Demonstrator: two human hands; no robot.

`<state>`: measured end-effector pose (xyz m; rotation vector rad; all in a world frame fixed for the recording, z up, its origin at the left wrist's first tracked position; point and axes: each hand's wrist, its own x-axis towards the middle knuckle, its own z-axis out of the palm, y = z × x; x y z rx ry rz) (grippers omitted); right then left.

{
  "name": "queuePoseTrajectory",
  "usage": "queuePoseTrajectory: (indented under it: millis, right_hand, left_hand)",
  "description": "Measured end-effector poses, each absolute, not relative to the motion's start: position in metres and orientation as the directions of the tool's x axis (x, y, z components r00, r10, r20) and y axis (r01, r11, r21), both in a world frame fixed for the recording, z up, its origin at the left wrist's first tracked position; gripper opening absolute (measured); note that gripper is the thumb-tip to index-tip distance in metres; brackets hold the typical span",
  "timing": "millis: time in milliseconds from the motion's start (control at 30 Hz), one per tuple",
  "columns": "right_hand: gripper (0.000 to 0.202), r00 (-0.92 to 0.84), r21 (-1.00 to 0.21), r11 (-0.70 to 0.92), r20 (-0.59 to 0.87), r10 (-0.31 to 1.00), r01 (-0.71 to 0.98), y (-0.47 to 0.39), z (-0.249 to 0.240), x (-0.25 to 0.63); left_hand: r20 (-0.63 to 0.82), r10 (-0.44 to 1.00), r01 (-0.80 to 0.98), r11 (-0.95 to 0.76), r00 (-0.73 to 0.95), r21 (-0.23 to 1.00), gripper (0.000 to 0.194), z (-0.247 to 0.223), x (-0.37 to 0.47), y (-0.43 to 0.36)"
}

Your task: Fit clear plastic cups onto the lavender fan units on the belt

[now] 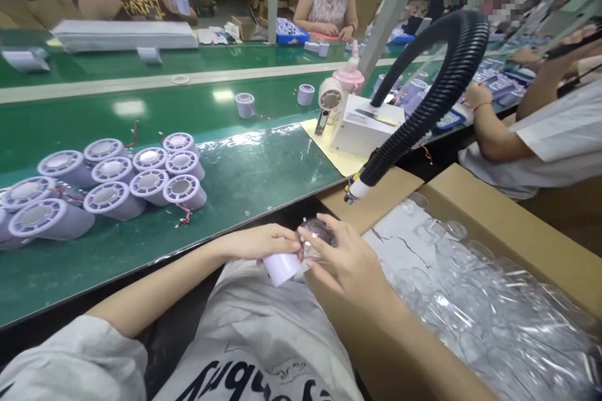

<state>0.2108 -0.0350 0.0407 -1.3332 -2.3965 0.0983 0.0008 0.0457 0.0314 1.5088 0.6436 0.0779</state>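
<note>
Just above my lap, my left hand point(266, 241) is closed round a lilac plastic cylinder point(282, 269), which is tilted. Its fingers cover the cylinder's upper side. My right hand point(352, 257) grips a clear rounded plastic cover point(320, 233) with curved fingers. The cover is against or very close to the end of the cylinder; the contact itself is hidden by the fingers. On the bench to the left stand several similar lilac cylinders point(110, 197) with ribbed round ends, some with thin red wires.
A cardboard box point(517, 244) full of clear plastic covers point(475, 307) stands at my right. A black flexible hose point(437, 100) arches from a white machine point(364, 128) and ends above my right hand. Single cylinders point(245, 105) stand on the green belt point(188, 100). Co-workers point(327, 0) sit opposite and at right.
</note>
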Motion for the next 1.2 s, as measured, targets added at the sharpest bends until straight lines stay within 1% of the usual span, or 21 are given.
queuePoseTrajectory:
  millis: [67,133,200,233,267,300,367,400,467,500,567,600,667,733,767,800,833,900,967,1067,1200]
  right_hand:
    - [0.037,-0.476,-0.265,0.510,0.183,0.860,0.818,-0.029,0.039,0.211]
    - [0.029,-0.487,-0.367,0.470,0.052,0.872,0.803,-0.025,0.038,0.211]
    - [0.023,-0.478,-0.538,0.388,-0.032,0.878,0.748,-0.024,0.037,0.212]
    - [0.019,-0.461,-0.632,0.329,-0.051,0.886,0.702,-0.024,0.037,0.212]
    - [0.011,-0.434,-0.716,0.264,-0.060,0.899,0.646,-0.025,0.036,0.212]
    - [0.001,-0.401,-0.783,0.205,-0.062,0.914,0.588,-0.025,0.036,0.212]
    - [0.020,-0.327,-0.864,0.124,-0.049,0.944,0.488,-0.026,0.033,0.212]
    - [0.026,-0.287,-0.887,0.100,-0.038,0.957,0.451,-0.025,0.032,0.213]
    - [0.029,-0.212,-0.921,0.065,-0.020,0.977,0.385,-0.024,0.030,0.215]
    - [0.028,-0.182,-0.938,0.045,-0.020,0.983,0.343,-0.023,0.029,0.217]
    - [0.029,-0.150,-0.970,-0.015,-0.053,0.987,0.241,-0.022,0.028,0.221]
    - [0.030,-0.142,-0.982,-0.057,-0.083,0.986,0.181,-0.021,0.028,0.223]
    - [0.032,-0.146,-0.989,-0.135,-0.142,0.979,0.058,-0.020,0.027,0.226]
    - [0.027,-0.195,-0.992,-0.126,-0.119,0.974,-0.025,-0.022,0.026,0.229]
    - [0.022,-0.231,-0.997,-0.073,-0.066,0.971,-0.020,-0.023,0.025,0.229]
    - [0.024,-0.269,-1.000,0.010,0.002,0.963,0.027,-0.025,0.024,0.230]
    - [0.033,-0.303,-0.988,0.109,0.073,0.950,0.105,-0.028,0.022,0.230]
    - [0.046,-0.349,-0.917,0.285,0.180,0.920,0.279,-0.033,0.020,0.230]
    - [0.043,-0.373,-0.846,0.378,0.236,0.897,0.375,-0.037,0.019,0.230]
    - [0.043,-0.398,-0.837,0.402,0.247,0.884,0.372,-0.040,0.019,0.231]
    - [0.046,-0.383,-0.894,0.316,0.184,0.905,0.318,-0.041,0.021,0.231]
  left_hand:
    - [-0.265,0.431,0.360,-0.155,0.863,0.920,0.031,0.031,0.003,0.042]
    - [-0.186,0.526,0.395,-0.319,0.830,0.861,0.030,0.033,0.004,0.038]
    - [-0.123,0.647,0.432,-0.345,0.753,0.833,0.027,0.032,0.005,0.032]
    - [-0.090,0.700,0.424,-0.321,0.709,0.847,0.024,0.031,0.006,0.029]
    - [-0.060,0.745,0.400,-0.286,0.664,0.871,0.022,0.029,0.006,0.027]
    - [-0.033,0.784,0.368,-0.253,0.619,0.895,0.024,0.025,0.007,0.025]
    - [0.026,0.836,0.316,-0.236,0.547,0.919,0.040,0.016,0.007,0.021]
    - [0.063,0.844,0.306,-0.262,0.533,0.915,0.049,0.011,0.007,0.021]
    - [0.139,0.824,0.302,-0.350,0.549,0.887,0.062,0.002,0.006,0.020]
    - [0.163,0.802,0.296,-0.389,0.574,0.873,0.065,0.000,0.005,0.020]
    - [0.162,0.749,0.249,-0.405,0.643,0.880,0.068,-0.002,0.003,0.019]
    - [0.138,0.726,0.213,-0.370,0.674,0.904,0.069,-0.002,0.002,0.019]
    - [0.065,0.694,0.143,-0.237,0.717,0.961,0.069,0.001,0.002,0.017]
    - [-0.021,0.695,0.085,-0.058,0.718,0.995,0.068,0.004,0.003,0.013]
    - [-0.063,0.704,0.057,0.032,0.707,0.998,0.068,0.005,0.003,0.012]
    - [-0.103,0.712,0.028,0.116,0.694,0.993,0.068,0.006,0.003,0.010]
    - [-0.145,0.715,0.006,0.194,0.684,0.981,0.069,0.006,0.002,0.008]
    - [-0.221,0.706,-0.014,0.311,0.673,0.950,0.072,0.006,0.001,0.006]
    - [-0.266,0.686,-0.006,0.367,0.678,0.930,0.076,0.006,-0.001,0.005]
    - [-0.266,0.678,-0.011,0.375,0.685,0.927,0.080,0.007,-0.003,0.005]
    - [-0.199,0.694,-0.026,0.299,0.691,0.954,0.080,0.008,-0.004,0.006]
